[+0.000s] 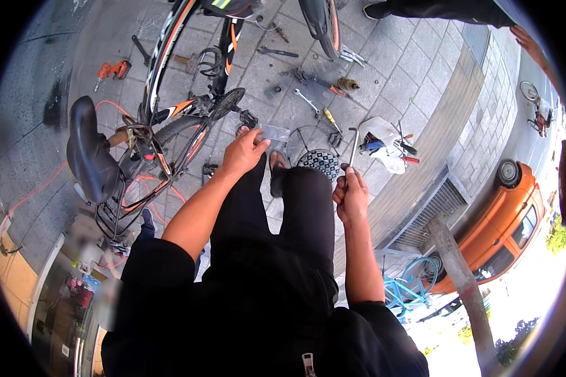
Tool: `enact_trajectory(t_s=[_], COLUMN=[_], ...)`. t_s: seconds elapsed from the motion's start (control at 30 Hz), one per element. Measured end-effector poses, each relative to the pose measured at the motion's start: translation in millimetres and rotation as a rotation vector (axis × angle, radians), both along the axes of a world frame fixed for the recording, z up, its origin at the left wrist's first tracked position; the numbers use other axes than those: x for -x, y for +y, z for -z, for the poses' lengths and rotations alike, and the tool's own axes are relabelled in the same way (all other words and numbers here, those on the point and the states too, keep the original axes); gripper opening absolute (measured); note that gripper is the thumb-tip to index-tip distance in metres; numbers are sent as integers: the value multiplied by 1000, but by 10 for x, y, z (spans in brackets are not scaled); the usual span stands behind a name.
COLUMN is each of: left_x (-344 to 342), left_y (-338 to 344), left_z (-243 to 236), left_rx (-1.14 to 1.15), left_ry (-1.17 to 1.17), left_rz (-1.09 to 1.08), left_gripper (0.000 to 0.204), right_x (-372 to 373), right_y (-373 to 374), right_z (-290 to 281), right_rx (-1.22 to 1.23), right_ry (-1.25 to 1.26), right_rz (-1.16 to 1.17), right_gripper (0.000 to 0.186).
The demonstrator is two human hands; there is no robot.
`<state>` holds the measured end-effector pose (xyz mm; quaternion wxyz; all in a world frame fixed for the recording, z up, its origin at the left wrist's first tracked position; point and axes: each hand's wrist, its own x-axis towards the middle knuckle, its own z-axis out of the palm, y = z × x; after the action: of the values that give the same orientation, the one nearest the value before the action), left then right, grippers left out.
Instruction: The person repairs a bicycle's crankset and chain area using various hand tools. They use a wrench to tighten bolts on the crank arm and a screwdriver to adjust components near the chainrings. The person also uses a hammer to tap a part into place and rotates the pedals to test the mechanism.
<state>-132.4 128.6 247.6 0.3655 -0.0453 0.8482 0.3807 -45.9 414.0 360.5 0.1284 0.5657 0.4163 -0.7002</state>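
My left hand (245, 151) grips a small clear plastic packet (275, 134) beside the pedal (248, 118) of a black, white and orange bicycle (170, 115). In my right hand (352, 196) is an L-shaped metal hex key (353, 146), held upright with its bent end at the top. Between my hands, beyond my knees, lies a patterned round pad (319, 162). A yellow screwdriver (331, 117) and a silver wrench (307, 100) lie on the paving, and a white bag of tools (385, 144) sits right of the hex key.
An orange drill (112, 72) with an orange cable and several scattered tools (321, 80) lie on the paving. A person's leg (440, 11) and hand (527, 44) show top right. At right are a metal grate (424, 210), tree trunk (459, 270), orange car (497, 232) and blue bicycle (402, 289).
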Motion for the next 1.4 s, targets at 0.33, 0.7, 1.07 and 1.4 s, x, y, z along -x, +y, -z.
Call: enact_trajectory(t_s=[0.33,0.7,1.07,1.4], left_x=[789,1507,694,1322], left_y=[2292,3953,2350,194], left_z=[1495,4168,3940,4652], left_rx=[100,502,378,600], left_ry=[290,250,196,150], left_rz=[391,770,62,-490], left_gripper=[40,44,32,39], right_x=[-1077,-2139,-1908,-1599], right_y=[917,2317,2018,1541], right_z=[507,1479,1650,1817], right_rx=[192,53,89,105], right_ry=[-5,-99,-130,-153], right_rz=[152,345,138,-24], right_gripper=[27,24,25,24])
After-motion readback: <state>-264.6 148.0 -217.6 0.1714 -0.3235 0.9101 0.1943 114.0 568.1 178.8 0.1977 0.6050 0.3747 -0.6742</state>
